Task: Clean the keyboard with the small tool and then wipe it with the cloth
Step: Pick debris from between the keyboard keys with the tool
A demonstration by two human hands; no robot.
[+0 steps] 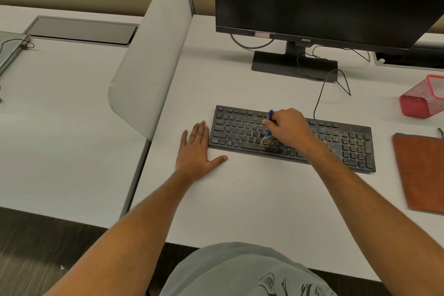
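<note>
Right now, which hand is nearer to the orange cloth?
The right hand. It holds the blue brush over the keyboard, left of the orange cloth. The left hand lies flat beyond the keyboard's far end.

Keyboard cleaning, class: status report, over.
Right hand grips brush, sweeping crumbs on keyboard. Left hand flat on desk. Cloth unused. Nothing blocking.

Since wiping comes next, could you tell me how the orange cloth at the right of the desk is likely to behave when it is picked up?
The orange cloth lies flat and thin on the desk, so it will probably be light and drape limply. Its surface looks matte, so slipping seems unlikely. One hand should manage it.
</note>
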